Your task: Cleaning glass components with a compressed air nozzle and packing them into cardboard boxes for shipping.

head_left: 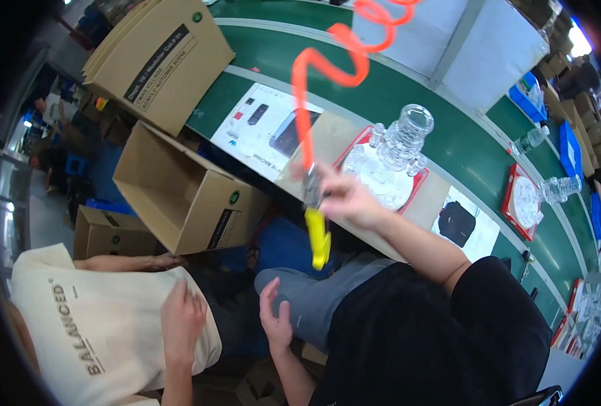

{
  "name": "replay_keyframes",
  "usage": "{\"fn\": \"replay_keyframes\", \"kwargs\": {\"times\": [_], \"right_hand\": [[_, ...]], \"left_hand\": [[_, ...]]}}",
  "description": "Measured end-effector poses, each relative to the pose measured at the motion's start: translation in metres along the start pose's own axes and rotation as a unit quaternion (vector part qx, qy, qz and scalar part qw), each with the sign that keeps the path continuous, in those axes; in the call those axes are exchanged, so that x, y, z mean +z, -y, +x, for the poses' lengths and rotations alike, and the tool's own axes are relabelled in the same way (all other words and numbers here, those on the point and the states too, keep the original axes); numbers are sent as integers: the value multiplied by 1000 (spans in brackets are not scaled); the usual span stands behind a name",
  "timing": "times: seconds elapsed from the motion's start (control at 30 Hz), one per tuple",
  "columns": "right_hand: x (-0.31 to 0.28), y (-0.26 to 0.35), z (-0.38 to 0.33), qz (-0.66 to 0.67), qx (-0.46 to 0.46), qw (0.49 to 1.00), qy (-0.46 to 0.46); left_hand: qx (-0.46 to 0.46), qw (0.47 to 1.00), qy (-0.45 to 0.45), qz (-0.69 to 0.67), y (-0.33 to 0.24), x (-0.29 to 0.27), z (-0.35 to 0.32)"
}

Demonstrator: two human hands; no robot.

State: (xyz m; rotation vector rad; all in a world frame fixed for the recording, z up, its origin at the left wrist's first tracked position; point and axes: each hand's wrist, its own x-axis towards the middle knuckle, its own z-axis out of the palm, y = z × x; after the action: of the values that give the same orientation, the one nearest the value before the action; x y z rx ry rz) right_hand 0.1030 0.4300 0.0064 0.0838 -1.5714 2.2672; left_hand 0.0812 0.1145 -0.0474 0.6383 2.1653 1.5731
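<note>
At the bench edge my right hand [358, 201] is closed around the metal coupling [312, 186] of a yellow air gun [317, 237], which hangs downward. An orange coiled hose [302, 101] rises from that coupling. My left hand [276, 317], over my lap with its fingers apart, holds nothing. Just beyond my right hand, a clear glass-like vessel [405, 139] and other clear pieces rest on a round white disc [368, 169] within a red-edged tray [419, 186].
An open cardboard box [226, 210] stands left of the bench, with folded cartons [158, 61] behind it. Printed sheets [249, 128] lie on the bench. A similar red tray [520, 203] sits on the green surface [463, 149]. A co-worker in a cream shirt [104, 325] is at my left.
</note>
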Motion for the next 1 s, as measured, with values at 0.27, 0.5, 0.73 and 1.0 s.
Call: {"fn": "replay_keyframes", "kwargs": {"times": [0.27, 0.5, 0.73, 1.0], "right_hand": [[42, -18, -50, -150, -77, 984, 60], [58, 25, -88, 63, 40, 996, -46], [-17, 117, -131, -113, -3, 990, 82], [-92, 142, -171, -219, 85, 970, -56]], "left_hand": [[-111, 976, 102, -158, -46, 63, 26], [145, 978, 136, 62, -79, 99, 37], [391, 834, 382, 72, -125, 106, 92], [366, 919, 147, 32, -175, 214, 208]]}}
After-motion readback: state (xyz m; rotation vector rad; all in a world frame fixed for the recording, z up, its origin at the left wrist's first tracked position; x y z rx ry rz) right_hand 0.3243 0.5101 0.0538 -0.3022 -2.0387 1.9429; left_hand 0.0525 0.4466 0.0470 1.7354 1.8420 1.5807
